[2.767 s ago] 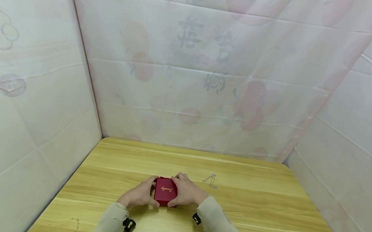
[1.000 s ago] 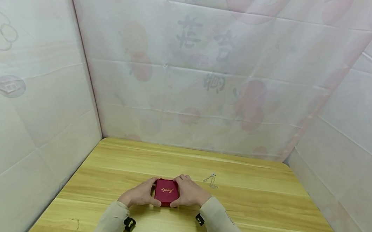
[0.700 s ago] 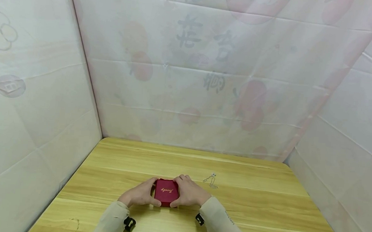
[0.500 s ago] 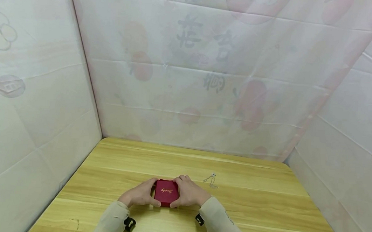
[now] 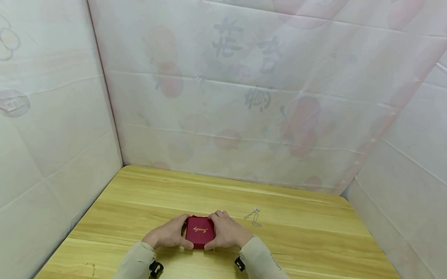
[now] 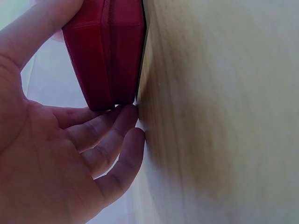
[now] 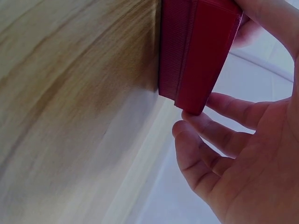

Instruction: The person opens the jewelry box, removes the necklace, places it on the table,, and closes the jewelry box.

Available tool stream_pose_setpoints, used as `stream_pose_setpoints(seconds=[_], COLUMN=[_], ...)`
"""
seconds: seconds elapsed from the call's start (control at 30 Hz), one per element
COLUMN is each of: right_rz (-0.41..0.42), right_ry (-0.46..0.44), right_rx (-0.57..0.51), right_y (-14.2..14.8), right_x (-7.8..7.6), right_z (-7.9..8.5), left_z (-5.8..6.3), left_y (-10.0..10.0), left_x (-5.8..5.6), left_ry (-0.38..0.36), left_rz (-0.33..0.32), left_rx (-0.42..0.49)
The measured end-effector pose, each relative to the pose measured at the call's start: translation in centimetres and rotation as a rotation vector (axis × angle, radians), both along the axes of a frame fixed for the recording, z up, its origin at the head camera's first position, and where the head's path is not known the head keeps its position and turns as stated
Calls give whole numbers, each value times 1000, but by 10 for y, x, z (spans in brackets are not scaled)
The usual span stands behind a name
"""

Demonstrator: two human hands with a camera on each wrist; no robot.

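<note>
A dark red jewelry box (image 5: 200, 233) with gold lettering on its lid sits on the wooden table between both hands. On its left side, my left hand (image 5: 169, 232) holds the box with the thumb at the near edge and fingers at the far edge. My right hand (image 5: 231, 231) grips the opposite side in the same way. In the left wrist view the lid of the box (image 6: 105, 56) is down over its base, with a seam between them. The right wrist view shows the lid's side (image 7: 205, 56) standing slightly proud of the base. The inside is hidden.
A thin silver chain necklace (image 5: 255, 218) lies loose on the table (image 5: 309, 245), right of and beyond the box. Pale printed fabric walls (image 5: 225, 114) enclose the table at the back and both sides. A dark mark (image 5: 92, 269) shows near the front left.
Since the earliest frame, the box has turned slightly and its right side has shifted a little right, along with my right hand. Over the last second nothing visibly moves.
</note>
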State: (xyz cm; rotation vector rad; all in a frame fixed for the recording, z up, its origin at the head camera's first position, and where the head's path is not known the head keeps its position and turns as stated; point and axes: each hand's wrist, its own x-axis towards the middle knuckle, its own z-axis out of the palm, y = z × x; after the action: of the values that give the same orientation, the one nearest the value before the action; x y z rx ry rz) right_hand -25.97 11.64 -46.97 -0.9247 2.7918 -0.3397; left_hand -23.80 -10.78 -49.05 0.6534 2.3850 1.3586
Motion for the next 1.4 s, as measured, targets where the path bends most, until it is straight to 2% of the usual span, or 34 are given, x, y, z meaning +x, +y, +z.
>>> stream_pose_setpoints(seconds=[0.77, 1.4], right_rz=[-24, -27], right_ry=[-15, -20], right_rx=[9, -7], right_y=[-3, -1], right_x=[1, -1], right_z=[3, -2], left_z=[0, -2], left_y=[2, 5], left_x=[-1, -1], left_ry=[0, 1], left_rz=[16, 37], left_rx=[-2, -32])
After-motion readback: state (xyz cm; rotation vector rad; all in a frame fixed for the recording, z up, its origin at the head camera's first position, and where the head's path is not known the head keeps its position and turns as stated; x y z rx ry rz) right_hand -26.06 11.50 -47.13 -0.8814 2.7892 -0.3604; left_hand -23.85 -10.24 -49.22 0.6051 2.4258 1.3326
